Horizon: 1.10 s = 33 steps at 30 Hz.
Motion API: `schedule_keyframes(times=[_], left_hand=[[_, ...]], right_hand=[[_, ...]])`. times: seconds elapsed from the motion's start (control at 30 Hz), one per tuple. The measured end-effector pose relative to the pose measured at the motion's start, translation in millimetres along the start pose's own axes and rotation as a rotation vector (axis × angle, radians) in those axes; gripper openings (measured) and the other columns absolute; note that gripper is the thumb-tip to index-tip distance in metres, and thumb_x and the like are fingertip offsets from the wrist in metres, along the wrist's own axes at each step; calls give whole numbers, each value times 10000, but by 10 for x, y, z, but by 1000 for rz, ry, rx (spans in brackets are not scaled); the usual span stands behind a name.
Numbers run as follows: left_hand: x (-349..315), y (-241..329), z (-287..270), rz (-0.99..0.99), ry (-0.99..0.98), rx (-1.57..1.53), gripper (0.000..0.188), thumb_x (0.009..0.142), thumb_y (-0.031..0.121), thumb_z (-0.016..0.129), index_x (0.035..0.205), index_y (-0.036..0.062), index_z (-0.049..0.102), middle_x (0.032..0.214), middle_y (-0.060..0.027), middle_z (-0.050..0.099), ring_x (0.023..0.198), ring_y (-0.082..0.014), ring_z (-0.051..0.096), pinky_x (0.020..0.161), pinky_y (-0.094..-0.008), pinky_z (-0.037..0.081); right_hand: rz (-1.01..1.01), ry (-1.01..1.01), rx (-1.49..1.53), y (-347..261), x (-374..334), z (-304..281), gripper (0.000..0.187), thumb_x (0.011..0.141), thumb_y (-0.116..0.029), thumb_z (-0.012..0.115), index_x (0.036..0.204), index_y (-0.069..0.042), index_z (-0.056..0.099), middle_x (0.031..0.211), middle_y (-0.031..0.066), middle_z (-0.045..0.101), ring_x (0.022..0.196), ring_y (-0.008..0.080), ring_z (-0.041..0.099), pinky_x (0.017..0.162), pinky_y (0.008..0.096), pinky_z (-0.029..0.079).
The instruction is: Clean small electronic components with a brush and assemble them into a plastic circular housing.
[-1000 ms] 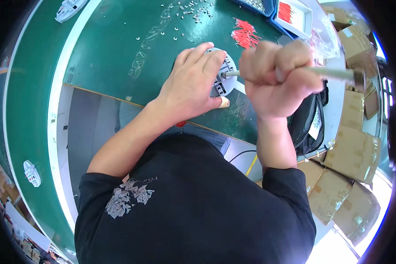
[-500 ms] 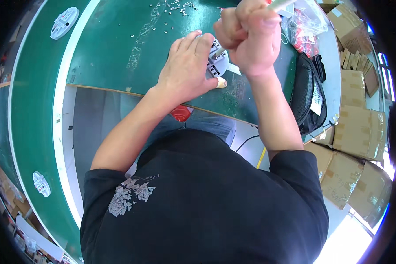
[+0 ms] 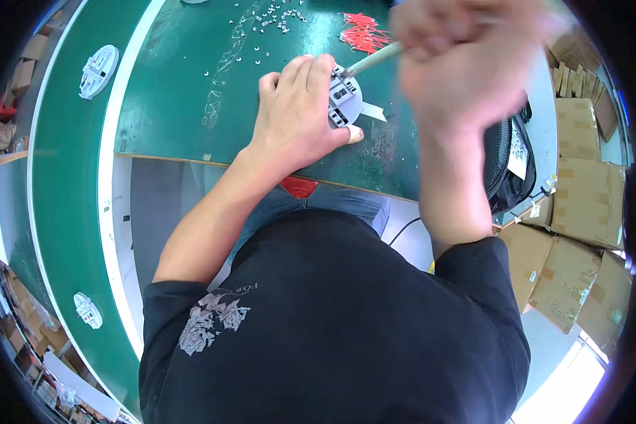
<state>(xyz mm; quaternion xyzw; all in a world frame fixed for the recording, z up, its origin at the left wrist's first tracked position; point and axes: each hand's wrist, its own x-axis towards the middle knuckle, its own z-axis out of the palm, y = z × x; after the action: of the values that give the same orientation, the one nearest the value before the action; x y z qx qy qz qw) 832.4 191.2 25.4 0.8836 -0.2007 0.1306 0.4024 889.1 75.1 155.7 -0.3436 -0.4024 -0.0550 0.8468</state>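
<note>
My left hand [image 3: 290, 116] lies over the left part of a round grey plastic piece [image 3: 355, 92] with dark slots and raised blocks. Its fingers are close together, and the thumb, wrapped in a pale cover at the tip, presses by the lower edge. My right hand [image 3: 463, 71], smeared by motion, is closed round a pale stick-like tool [image 3: 376, 59]. The tool slants down to the left, its dark tip at the upper part of the round piece; its kind I cannot make out. A white strip [image 3: 373, 111] sticks out beside the piece.
Small metal parts [image 3: 279, 18] lie scattered on the green tabletop [image 3: 169, 106], near a pile of thin red strips [image 3: 362, 32]. On the green side strip are two similar round pieces, one far [image 3: 99, 71], one near [image 3: 87, 311]. A black mesh bag [image 3: 498, 166] and cardboard boxes [image 3: 579, 201] stand right.
My right hand has swung to the right, and the tool has tilted over with it. The left hand keeps its place on the round piece. The view has shifted slightly, uncovering the red strips.
</note>
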Motion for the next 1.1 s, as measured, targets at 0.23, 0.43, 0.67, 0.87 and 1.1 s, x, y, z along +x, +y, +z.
schedule_keyframes(times=[0.23, 0.43, 0.67, 0.87, 1.1], left_hand=[[159, -65, -530, -363, 0, -1844, 502, 979, 397, 520, 1307, 19, 481, 1272, -168, 602, 1174, -310, 617, 977, -512, 499], [108, 106, -634, -448, 120, -1809, 746, 993, 509, 323, 1476, -56, 376, 1426, -234, 511, 1264, -375, 555, 1066, -508, 465], [74, 239, -680, -365, 119, -1828, 790, 965, 533, 361, 1497, -52, 349, 1471, -242, 467, 1338, -382, 501, 1100, -515, 437], [54, 161, -659, -164, 46, -1675, 708, 953, 434, 474, 1496, 12, 304, 1423, -182, 484, 1321, -298, 505, 1088, -467, 438], [74, 117, -647, -160, 101, -1461, 664, 946, 373, 520, 1471, 20, 316, 1371, -144, 510, 1278, -250, 525, 1063, -412, 441]], right_hand=[[196, 253, -299, -522, -68, -229, 379, 1027, -500, 497, 911, -141, 533, 616, -51, 409, 428, 65, 315, 354, 211, 277], [679, 278, -1208, -390, -237, 221, 313, 1022, -330, 587, 971, -29, 657, 682, -59, 474, 576, 28, 394, 506, 230, 320], [628, 208, -1197, -205, -333, 292, 174, 979, -182, 667, 1045, -22, 692, 782, -43, 587, 690, 20, 480, 612, 199, 372], [563, 412, -816, -96, -421, 311, 127, 963, -142, 681, 1029, -37, 648, 811, -20, 623, 601, 15, 474, 506, 184, 334], [441, 455, -552, 156, -495, 371, 99, 950, -88, 684, 1011, -47, 619, 823, 0, 646, 535, 3, 457, 429, 179, 281]])
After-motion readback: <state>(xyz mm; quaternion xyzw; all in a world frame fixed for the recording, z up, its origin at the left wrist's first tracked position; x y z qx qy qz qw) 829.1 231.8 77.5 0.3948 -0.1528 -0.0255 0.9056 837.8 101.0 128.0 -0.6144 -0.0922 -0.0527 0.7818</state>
